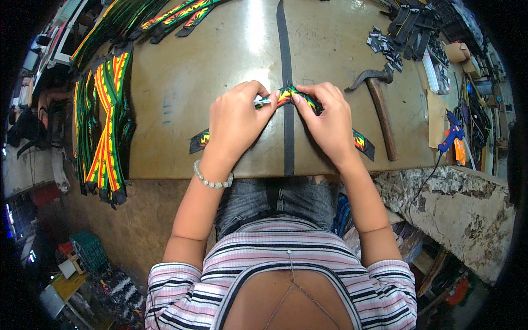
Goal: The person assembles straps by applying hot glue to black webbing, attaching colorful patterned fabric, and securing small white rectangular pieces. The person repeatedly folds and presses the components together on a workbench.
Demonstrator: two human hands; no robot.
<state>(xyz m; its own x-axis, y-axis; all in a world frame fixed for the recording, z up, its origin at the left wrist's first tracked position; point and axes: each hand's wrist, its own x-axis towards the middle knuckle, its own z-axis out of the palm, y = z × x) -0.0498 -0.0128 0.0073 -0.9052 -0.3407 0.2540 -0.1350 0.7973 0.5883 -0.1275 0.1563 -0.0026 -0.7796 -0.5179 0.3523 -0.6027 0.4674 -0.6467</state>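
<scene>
A black strap with a red, yellow and green pattern (285, 97) is pinched between my two hands, its middle raised in a bend. My left hand (236, 118) is closed on it and also has a small white and metallic item (262, 101) between the fingers, too hidden to name. My right hand (328, 118) grips the strap just to the right of the bend. Both strap ends come out below my wrists, near the table's front edge. Under my hands a plain black band (289, 144) runs from front to back across the table.
A hammer (380, 113) lies right of my right hand. Bundled patterned straps (110, 126) hang over the left edge, with more at the back left. Black straps (415, 27), small metal-tipped pieces (383, 45) and a blue glue gun (452, 132) are on the right.
</scene>
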